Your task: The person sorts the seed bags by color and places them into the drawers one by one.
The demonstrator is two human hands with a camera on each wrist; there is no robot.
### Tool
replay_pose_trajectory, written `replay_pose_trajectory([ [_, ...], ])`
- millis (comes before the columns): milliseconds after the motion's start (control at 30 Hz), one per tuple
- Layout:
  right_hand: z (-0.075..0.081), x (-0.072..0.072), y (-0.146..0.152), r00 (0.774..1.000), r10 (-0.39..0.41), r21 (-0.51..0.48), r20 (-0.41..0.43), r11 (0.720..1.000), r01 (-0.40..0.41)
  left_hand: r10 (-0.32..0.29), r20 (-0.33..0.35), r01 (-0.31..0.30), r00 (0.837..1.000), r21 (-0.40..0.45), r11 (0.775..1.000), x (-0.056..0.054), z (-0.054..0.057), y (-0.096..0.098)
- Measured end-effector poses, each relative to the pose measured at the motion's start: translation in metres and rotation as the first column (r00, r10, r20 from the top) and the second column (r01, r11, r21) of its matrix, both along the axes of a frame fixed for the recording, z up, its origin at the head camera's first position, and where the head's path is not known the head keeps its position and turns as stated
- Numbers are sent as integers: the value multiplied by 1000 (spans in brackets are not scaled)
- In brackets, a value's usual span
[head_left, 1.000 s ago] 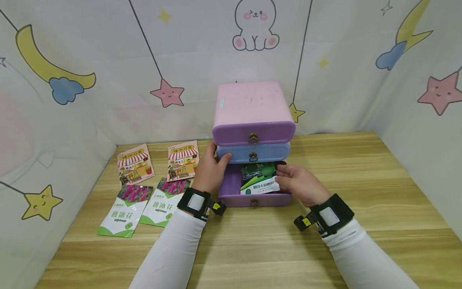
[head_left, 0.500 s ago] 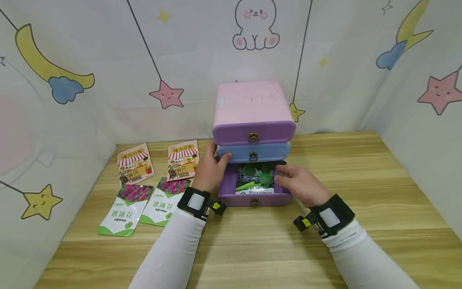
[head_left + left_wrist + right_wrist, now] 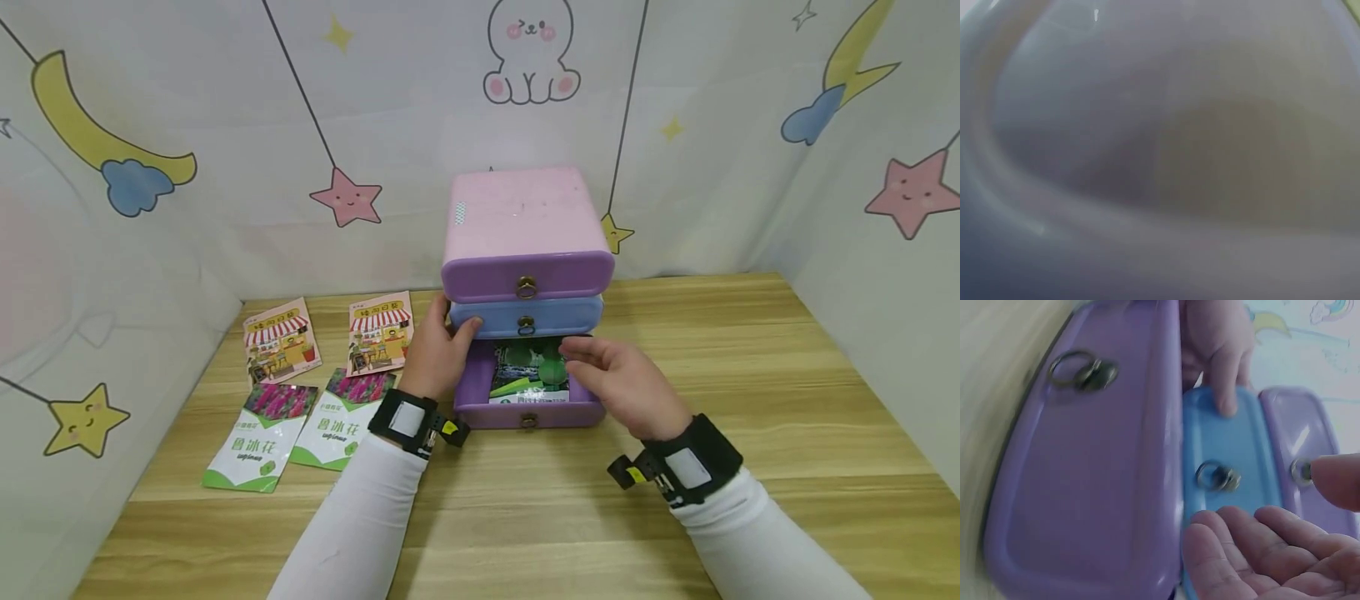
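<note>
A small drawer cabinet with a pink top stands at the back. Its purple bottom drawer is pulled out; the blue middle drawer and the purple top one are closed. Inside the bottom drawer lies a green and white seed packet. My left hand holds the cabinet's left side, thumb on the blue front. Over the right side of the pulled-out drawer is my right hand, holding nothing. The right wrist view shows its relaxed fingers before the blue drawer.
Two pink seed packets with a striped awning picture lie left of the cabinet. In front of them are two white and green lupine packets. A printed cloth hangs behind the wooden table.
The seed packet has left my right hand and dropped flat into the bottom drawer. The right hand has then shifted slightly left, while the left hand has stayed in place.
</note>
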State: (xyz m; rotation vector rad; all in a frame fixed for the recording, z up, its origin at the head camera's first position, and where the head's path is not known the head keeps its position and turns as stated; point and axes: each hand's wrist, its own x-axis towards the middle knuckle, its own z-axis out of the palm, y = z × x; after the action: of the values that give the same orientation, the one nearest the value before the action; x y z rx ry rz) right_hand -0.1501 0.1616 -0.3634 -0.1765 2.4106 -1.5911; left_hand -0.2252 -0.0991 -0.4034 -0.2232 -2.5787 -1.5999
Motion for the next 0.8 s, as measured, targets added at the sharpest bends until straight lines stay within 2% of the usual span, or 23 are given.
replay_pose_trajectory([
  [167, 7, 14, -10, 995, 58, -55, -86, 997, -63, 1, -1, -1, 1000, 2, 1000, 0, 0, 0],
  [233, 9, 19, -14, 992, 89, -83, -89, 992, -96, 2, -2, -2, 1000, 1, 1000, -1, 0, 0],
  [367, 7, 28, -24, 985, 173, -177, -19, 969, -174, 3, 1, -3, 1000, 1, 1000, -1, -1, -1],
  [500, -6, 33, -34, 959, 274, -279, 74, 929, -243, 5, 3, -5, 1000, 0, 1000, 0, -1, -1],
  [600, -17, 35, -42, 948, 286, -319, 138, 919, -231, 5, 4, -5, 1000, -1, 1000, 0, 0, -2],
  [800, -34, 38, -54, 955, 220, -326, 201, 934, -147, 6, 13, -6, 1000, 4, 1000, 1, 1, -1],
])
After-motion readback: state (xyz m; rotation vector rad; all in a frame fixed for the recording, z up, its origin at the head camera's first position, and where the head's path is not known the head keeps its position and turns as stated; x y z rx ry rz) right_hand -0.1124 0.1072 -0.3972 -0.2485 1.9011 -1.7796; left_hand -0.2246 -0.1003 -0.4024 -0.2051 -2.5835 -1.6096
